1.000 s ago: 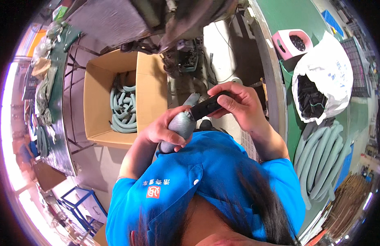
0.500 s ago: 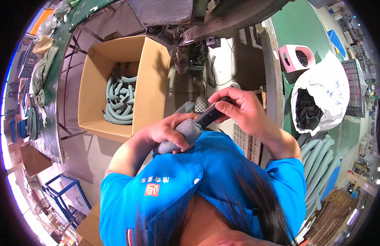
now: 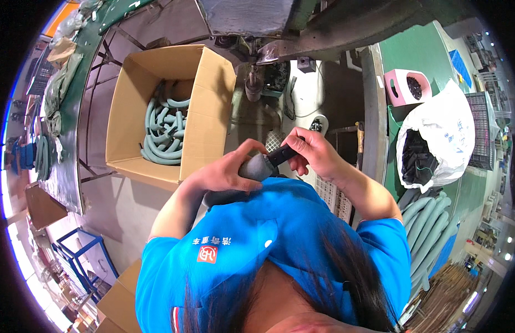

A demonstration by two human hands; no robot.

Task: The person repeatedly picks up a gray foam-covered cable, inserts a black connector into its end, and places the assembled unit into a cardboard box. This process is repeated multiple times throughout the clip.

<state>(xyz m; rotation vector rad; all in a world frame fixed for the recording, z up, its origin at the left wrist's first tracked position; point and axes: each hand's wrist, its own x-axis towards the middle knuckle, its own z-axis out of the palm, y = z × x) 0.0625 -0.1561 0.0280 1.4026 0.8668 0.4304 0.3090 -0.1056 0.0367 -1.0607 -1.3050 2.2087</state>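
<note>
My left hand (image 3: pixel 230 171) is closed around the end of a grey foam tube (image 3: pixel 256 168), held close against my blue shirt. The rest of that tube runs back under my left wrist and is partly hidden. My right hand (image 3: pixel 315 151) pinches a black plastic piece (image 3: pixel 283 154) between thumb and fingers. One end of the piece meets the tube's end; how deep it sits inside I cannot tell.
At left stands an open cardboard box (image 3: pixel 143 130) with several curved grey-green foam tubes (image 3: pixel 167 151). A machine (image 3: pixel 246 19) is ahead. On the right are a white bag (image 3: pixel 454 119) of black pieces, a pink container (image 3: pixel 399 91) and more foam tubes (image 3: pixel 429 227).
My right hand has come lower, its fingers now curled closer round the black piece. My left hand's grip has shifted, thumb and fingers nearer the tube's end. The whole view has shifted slightly.
</note>
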